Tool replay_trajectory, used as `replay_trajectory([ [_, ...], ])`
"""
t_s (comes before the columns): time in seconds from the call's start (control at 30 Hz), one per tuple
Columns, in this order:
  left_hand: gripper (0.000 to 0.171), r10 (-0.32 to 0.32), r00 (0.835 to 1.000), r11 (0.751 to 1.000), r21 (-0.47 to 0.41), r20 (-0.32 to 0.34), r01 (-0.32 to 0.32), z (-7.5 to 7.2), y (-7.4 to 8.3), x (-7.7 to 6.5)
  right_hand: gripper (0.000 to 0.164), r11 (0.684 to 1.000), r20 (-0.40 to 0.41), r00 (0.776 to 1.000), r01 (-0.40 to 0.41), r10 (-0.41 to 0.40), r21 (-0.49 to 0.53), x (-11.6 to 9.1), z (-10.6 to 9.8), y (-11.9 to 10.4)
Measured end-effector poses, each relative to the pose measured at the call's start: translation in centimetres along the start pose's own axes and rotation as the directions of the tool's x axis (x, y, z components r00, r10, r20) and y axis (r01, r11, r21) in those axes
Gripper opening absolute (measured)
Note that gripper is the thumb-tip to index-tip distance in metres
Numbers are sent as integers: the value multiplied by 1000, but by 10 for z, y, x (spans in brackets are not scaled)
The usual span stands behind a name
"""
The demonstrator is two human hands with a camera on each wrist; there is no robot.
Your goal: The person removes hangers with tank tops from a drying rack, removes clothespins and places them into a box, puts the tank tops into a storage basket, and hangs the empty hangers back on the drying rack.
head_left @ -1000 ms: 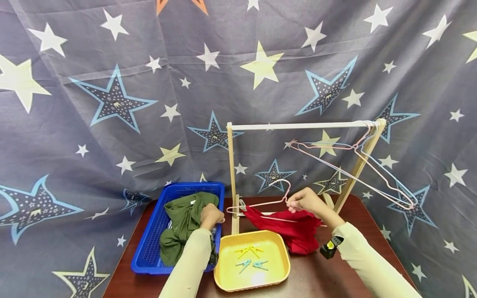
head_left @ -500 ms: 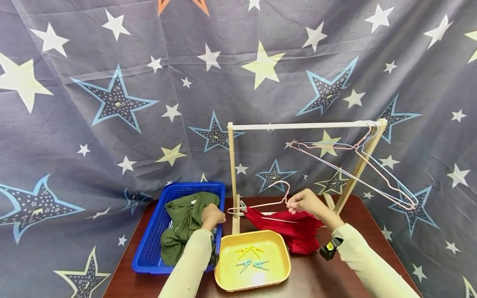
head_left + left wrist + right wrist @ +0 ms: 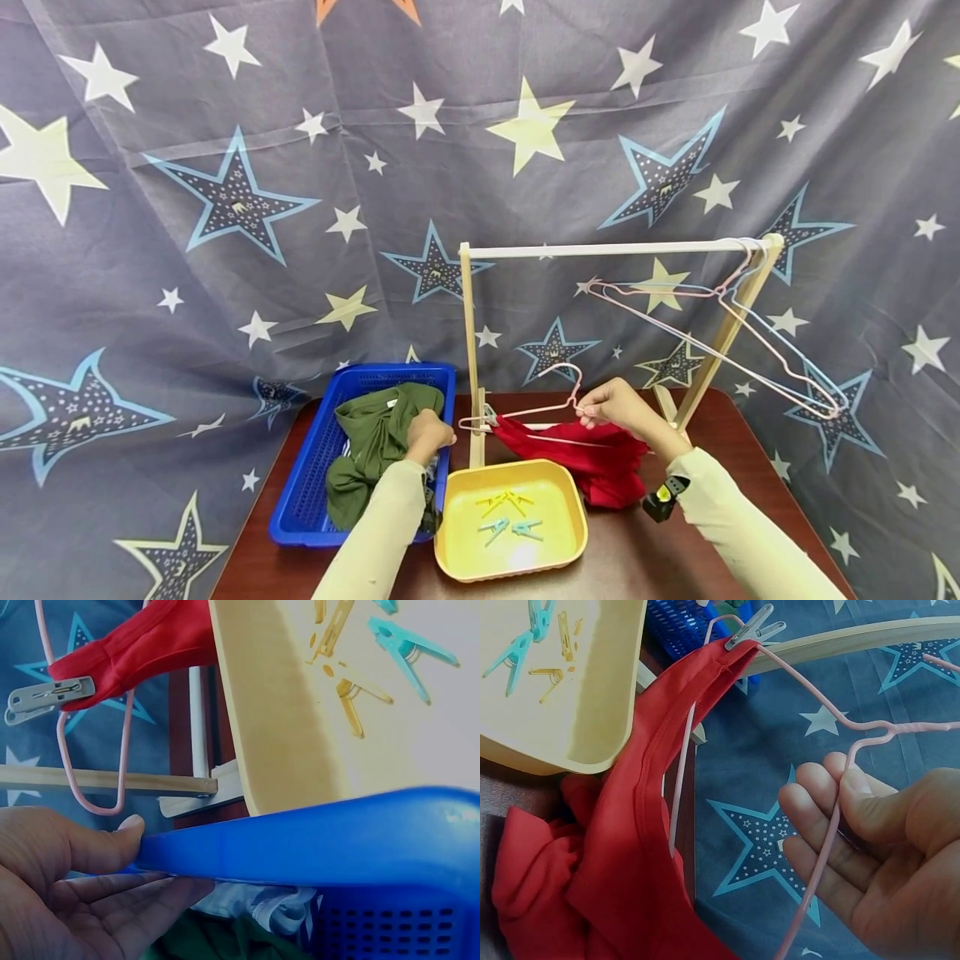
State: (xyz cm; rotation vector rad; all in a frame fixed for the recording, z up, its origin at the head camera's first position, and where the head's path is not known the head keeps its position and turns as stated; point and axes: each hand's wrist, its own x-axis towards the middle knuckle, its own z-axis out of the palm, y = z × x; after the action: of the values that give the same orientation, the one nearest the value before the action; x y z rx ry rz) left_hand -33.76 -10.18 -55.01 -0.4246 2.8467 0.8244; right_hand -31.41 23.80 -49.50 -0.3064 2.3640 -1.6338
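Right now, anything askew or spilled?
Askew: the red cloth has one visible gray clip, near one end of the pink hanger, so it looks lopsided, sagging into a bunch that seems to lie on the table. Nothing looks spilled.

A grey cloth backdrop (image 3: 465,183) (star-printed, faintly creased) hangs behind a glossy reddish-brown table (image 3: 622,558).

The hanger (image 3: 891,729) is pink, basket (image 3: 300,840) blue (backdrop (image 3: 450,183) starry grey).
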Motion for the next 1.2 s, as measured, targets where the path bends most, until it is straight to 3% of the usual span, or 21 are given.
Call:
replay_trajectory([
  [0.33, 25, 44, 999, 997, -71, 16, -43, -6, -5, -8, 16, 1000, 0, 1000, 9, -9, 26, 0, 0, -3],
  [0.47, 35, 104, 994, 992, -74, -44, -107, -10, -4, -13, 17, 999, 1, 1000, 14, -14, 33, 0, -1, -3],
  [0.6, 50, 177, 975, 974, -118, -131, -193, -13, 0, -19, 16, 1000, -2, 1000, 13, -13, 23, 0, -2, -4],
  [0.7, 48, 264, 949, 937, -188, -172, -295, -16, 4, -22, 16, 1000, 0, 1000, 14, -14, 12, -1, -2, -4],
  [0.87, 44, 451, 878, 816, -326, -158, -478, -23, 9, -28, 16, 1000, -6, 1000, 11, -11, 9, -2, -1, -8],
  [0.93, 44, 508, 849, 767, -371, -144, -523, -23, 11, -30, 16, 1000, -7, 1000, 9, -8, 14, -2, -1, -8],
  [1.0, 43, 543, 829, 737, -397, -135, -548, -23, 13, -31, 17, 1000, -6, 1000, 9, -9, 17, -2, -1, -8],
  [1.2, 44, 585, 804, 699, -436, -108, -567, -19, 20, -35, 17, 1000, -5, 1000, 12, -12, 14, -3, 0, -10],
])
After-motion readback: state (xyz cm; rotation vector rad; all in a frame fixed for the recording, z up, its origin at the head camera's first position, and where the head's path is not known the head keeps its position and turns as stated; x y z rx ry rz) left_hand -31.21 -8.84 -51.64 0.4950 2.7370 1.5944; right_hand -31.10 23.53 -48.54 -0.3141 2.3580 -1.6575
